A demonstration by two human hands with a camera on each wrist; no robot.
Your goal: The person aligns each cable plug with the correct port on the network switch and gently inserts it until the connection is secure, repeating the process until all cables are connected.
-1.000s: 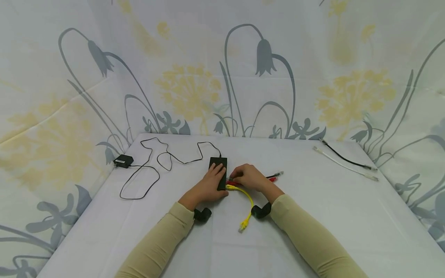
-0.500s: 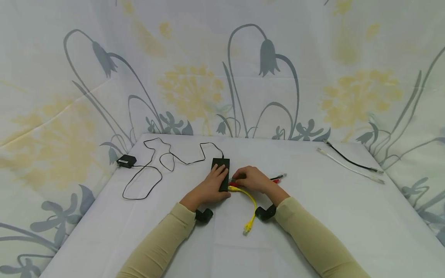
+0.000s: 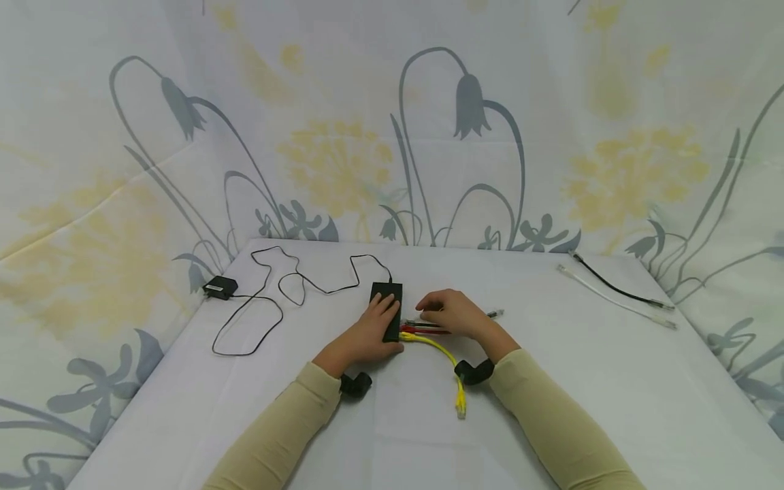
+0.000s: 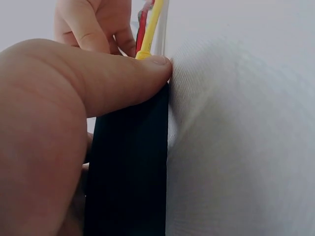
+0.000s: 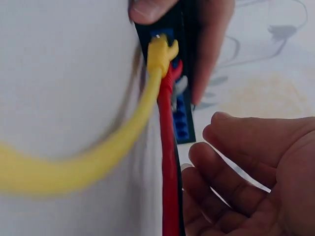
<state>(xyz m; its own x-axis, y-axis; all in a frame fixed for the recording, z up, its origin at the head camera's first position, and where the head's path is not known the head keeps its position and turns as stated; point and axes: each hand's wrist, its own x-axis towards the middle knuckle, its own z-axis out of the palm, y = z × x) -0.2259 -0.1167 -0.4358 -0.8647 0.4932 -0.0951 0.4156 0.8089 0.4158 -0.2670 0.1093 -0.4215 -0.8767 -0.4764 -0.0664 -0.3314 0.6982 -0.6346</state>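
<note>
The left hand lies straight-fingered over the black box, likely bracing it, while the right hand (loosely spread, seemingly holding nothing) is near the red cable.

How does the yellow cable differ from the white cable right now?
The yellow cable has one end in the black box; the white cable has both ends free. The yellow cable bends in a curve, while the white cable lies nearly straight. The yellow cable's loose end points toward the person; the white cable lies off at the right. Both have a plug lying free.
</note>
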